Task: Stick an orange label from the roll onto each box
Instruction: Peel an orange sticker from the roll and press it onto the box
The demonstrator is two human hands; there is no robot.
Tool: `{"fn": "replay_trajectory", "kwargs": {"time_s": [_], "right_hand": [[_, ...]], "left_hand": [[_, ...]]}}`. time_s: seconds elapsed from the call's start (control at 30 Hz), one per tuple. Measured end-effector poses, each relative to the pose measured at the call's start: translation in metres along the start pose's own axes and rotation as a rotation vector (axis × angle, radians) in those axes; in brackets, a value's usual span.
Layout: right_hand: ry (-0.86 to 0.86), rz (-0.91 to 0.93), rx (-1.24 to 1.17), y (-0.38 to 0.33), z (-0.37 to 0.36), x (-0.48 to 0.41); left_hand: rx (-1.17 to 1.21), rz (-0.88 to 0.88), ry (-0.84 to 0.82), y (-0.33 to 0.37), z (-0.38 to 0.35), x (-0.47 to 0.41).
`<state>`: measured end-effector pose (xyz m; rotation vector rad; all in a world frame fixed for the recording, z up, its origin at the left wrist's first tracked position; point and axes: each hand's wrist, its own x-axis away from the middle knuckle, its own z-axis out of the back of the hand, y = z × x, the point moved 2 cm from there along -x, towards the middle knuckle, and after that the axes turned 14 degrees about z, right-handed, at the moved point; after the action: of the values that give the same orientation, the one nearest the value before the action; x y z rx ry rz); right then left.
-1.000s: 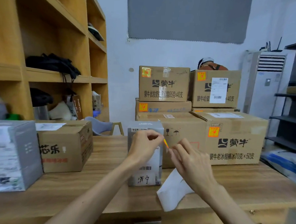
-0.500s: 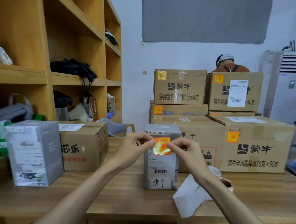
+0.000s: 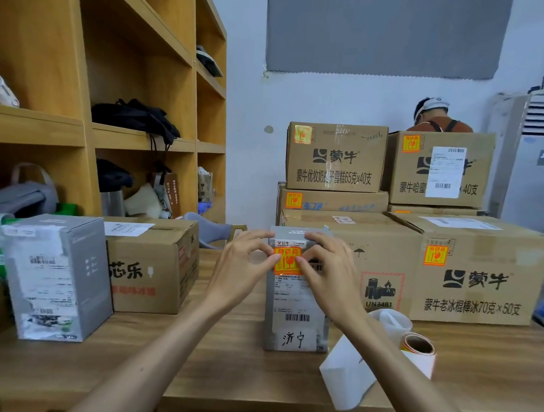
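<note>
A small upright grey box stands mid-table in front of me. An orange label lies flat on the upper part of its front face. My left hand and my right hand flank the label, thumbs pressing on its left and right edges, fingers resting over the box's top edge. The label roll lies on the table to the right of the box, and a white strip of backing paper trails from it toward me.
On the left of the wooden table stand a grey box and a brown carton, neither showing an orange label. Stacked cartons behind carry orange labels. A shelf unit fills the left. A person is behind the cartons.
The label, pinched between both hands in the air before the box, now lies flat on its front face. Both hands moved onto the box and the camera came closer.
</note>
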<state>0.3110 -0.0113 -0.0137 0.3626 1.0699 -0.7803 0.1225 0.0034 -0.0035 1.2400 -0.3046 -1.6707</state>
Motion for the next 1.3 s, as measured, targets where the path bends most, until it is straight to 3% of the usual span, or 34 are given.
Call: {"fn": "replay_trajectory", "kwargs": {"time_s": [0.67, 1.0, 1.13, 1.3], "right_hand": [[0.137, 0.0, 0.082, 0.002, -0.015, -0.001], [0.074, 0.031, 0.187, 0.003, -0.016, -0.007], [0.042, 0.02, 0.108, 0.004, -0.005, -0.014], [-0.068, -0.01, -0.041, 0.022, 0.006, -0.026]], "left_hand": [[-0.092, -0.1, 0.112, 0.001, -0.012, -0.008], [-0.202, -0.119, 0.221, -0.005, -0.014, -0.008], [-0.165, -0.065, 0.159, -0.009, -0.006, -0.011], [-0.046, 0.021, -0.11, -0.006, 0.0, -0.019]]}}
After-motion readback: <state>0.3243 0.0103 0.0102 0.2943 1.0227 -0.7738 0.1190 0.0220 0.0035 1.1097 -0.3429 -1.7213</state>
